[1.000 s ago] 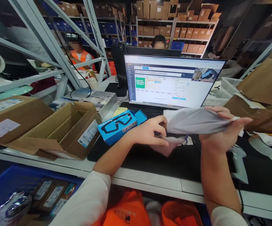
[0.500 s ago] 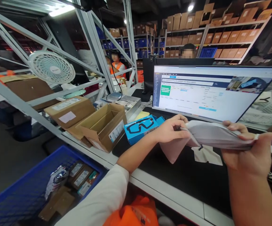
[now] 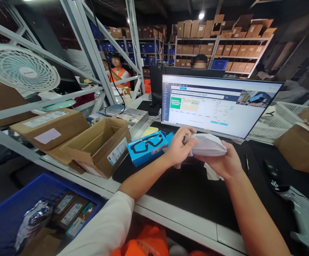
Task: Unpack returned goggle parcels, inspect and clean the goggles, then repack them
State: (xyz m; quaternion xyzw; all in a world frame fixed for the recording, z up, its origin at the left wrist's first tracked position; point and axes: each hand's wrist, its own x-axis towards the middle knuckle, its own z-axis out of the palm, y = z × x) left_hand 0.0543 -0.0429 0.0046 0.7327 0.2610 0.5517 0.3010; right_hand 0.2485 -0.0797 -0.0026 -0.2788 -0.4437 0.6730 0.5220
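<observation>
A soft pale grey cloth pouch (image 3: 207, 144) is held up in front of the monitor, over the black desk mat (image 3: 186, 199). My left hand (image 3: 181, 146) pinches the pouch's left end between thumb and fingers. From below and the right, my right hand (image 3: 228, 161) grips its other end, with the fingers partly hidden underneath. Whatever is inside the pouch cannot be seen. Just left of my left hand stands a blue box (image 3: 147, 147) with goggles pictured on it. A whitish crumpled piece (image 3: 212, 173) lies on the mat below the pouch.
Open cardboard boxes (image 3: 98, 145) stand to the left, above a blue crate (image 3: 90, 199) of packages. Behind the hands is a monitor (image 3: 197, 117). A barcode scanner (image 3: 301, 209) and a mouse (image 3: 271, 170) lie at right. Two people sit beyond the desk.
The view has swung right, bringing the scanner and mouse into sight. My hands have come closer together, and the pouch looks more compact, its hanging flap now mostly out of sight.
</observation>
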